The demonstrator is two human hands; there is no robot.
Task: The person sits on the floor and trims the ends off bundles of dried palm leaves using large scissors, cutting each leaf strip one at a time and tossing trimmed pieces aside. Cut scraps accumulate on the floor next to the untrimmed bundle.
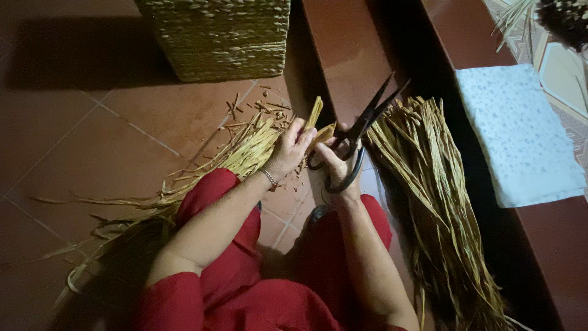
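My left hand (291,147) grips a bunch of dried straw strands (245,153) whose cut ends stick up past my fingers, its long tails trailing left over the floor. My right hand (339,168) holds large black scissors (362,125) by the loop handles, blades pointing up and right, slightly parted, close beside the straw ends. Both hands meet above my knees, which are covered in red cloth.
A woven straw basket (220,37) stands at the top centre. A big pile of dried straw (429,196) lies to the right along a dark step. A pale patterned cushion (520,135) rests at the far right. Short straw offcuts (257,107) litter the red tiles.
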